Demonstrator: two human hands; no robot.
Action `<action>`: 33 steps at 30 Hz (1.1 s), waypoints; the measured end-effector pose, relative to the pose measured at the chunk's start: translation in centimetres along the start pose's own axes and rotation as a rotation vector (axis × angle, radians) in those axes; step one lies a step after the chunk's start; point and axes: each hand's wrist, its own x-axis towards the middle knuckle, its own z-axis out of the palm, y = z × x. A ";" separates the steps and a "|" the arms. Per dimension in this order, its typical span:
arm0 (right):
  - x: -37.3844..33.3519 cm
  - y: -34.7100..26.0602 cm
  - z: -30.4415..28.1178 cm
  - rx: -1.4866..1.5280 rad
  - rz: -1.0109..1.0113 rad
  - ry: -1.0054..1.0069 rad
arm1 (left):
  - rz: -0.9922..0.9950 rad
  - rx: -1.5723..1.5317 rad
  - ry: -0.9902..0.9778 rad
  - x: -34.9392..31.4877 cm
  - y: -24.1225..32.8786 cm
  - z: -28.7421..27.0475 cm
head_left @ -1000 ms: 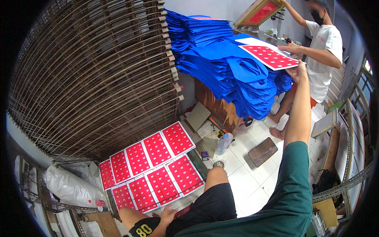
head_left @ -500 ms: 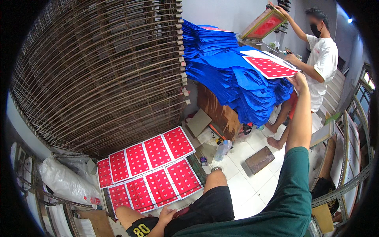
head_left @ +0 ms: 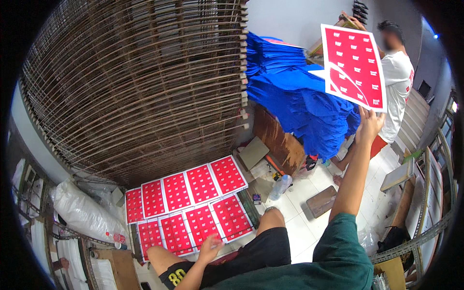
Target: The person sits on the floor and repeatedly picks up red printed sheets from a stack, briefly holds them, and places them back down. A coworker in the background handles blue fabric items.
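Holding a red printed sheet (head_left: 354,67) up high, our right hand (head_left: 369,124) pinches its bottom edge with the arm stretched out. The sheet hangs in the air in front of a pile of blue cloth (head_left: 299,101) and a person in a white shirt (head_left: 398,92). Our left hand (head_left: 211,247) is down low with its fingers spread, holding nothing, just beside the near edge of two rows of red sheets (head_left: 191,205) lying flat. Behind them stands a big wire rack (head_left: 135,87).
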 end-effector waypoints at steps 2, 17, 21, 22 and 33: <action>-5.4 -1.2 1.7 0.101 0.002 -0.012 | 0.065 0.043 0.054 1.7 9.2 -0.5; -36.2 -8.8 15.6 0.455 0.481 -0.175 | 0.733 -0.851 0.245 0.9 32.3 -2.8; -39.8 -8.7 16.8 0.404 0.455 -0.202 | 0.709 -0.913 0.343 0.0 31.5 -4.8; -40.4 -8.4 16.9 0.412 0.449 -0.218 | 0.711 -0.914 0.388 -0.1 31.3 -5.0; -47.2 -1.9 11.8 0.221 0.188 -1.031 | 0.558 -1.016 0.758 -3.2 22.1 -12.6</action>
